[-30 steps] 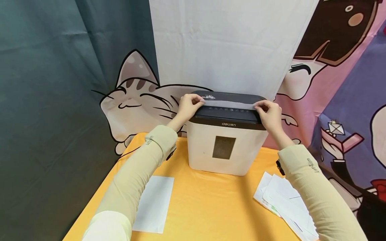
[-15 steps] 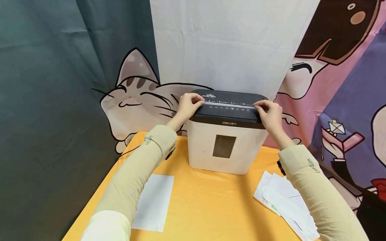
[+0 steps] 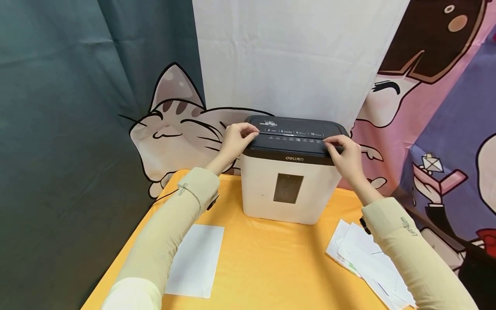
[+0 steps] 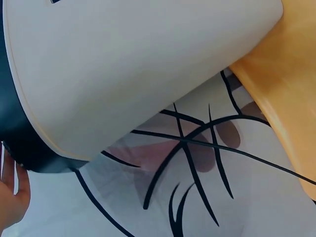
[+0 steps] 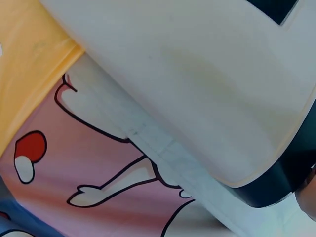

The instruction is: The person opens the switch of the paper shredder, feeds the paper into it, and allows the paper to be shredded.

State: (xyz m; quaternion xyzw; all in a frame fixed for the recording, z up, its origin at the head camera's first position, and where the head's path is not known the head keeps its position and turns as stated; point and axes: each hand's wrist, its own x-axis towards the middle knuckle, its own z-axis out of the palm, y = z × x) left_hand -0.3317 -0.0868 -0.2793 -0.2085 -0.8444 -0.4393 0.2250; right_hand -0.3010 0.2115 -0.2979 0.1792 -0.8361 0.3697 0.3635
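A paper shredder [image 3: 290,189] with a white body and a dark top stands on the table in the head view. No sheet shows above the narrow slot in its top, only a thin pale glint. My left hand [image 3: 235,141] is at the left end of the slot, thumb and forefinger slightly parted with nothing visible between them. At the right end, my right hand [image 3: 346,156] has its fingertips on or just over the lid, thumb apart. Both wrist views show mostly the shredder body [image 4: 113,74], with part of the left hand [image 4: 12,202] and a bit of the right hand [image 5: 307,200] at the edges.
On the yellow tablecloth [image 3: 267,262], a white sheet [image 3: 199,262] lies at the left. Several loose papers [image 3: 368,254] overlap at the right. A thin black cord [image 3: 166,196] runs off the left edge. Printed curtains [image 3: 302,56] hang close behind the shredder.
The white paper strip between my hands sank into the shredder slot and is gone from view. My fingers have parted, the left hand shifting slightly left, the right slightly down.
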